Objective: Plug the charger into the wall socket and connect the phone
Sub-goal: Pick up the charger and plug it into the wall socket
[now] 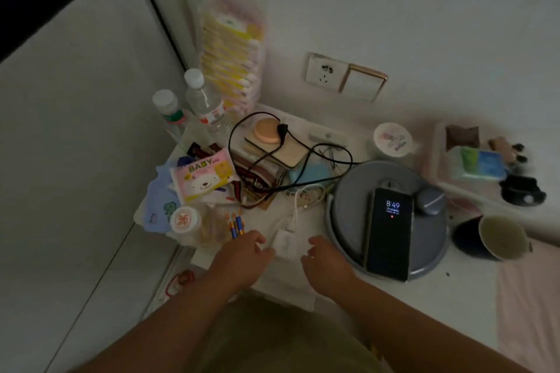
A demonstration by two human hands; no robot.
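Now both hands flank the white charger point(284, 244): left hand point(242, 254) touches it with loose fingers, right hand point(325, 260) curled just beside it, phone point(389, 228) further right.

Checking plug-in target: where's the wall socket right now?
Head view, upper centre: the wall socket sits on the back wall, left of the gold-framed switch, nothing plugged in.

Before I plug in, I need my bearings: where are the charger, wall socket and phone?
charger point(285, 244): head view, middle of white block.
wall socket point(325, 73): head view, faceplate centre.
phone point(389, 228): head view, middle of dark screen.
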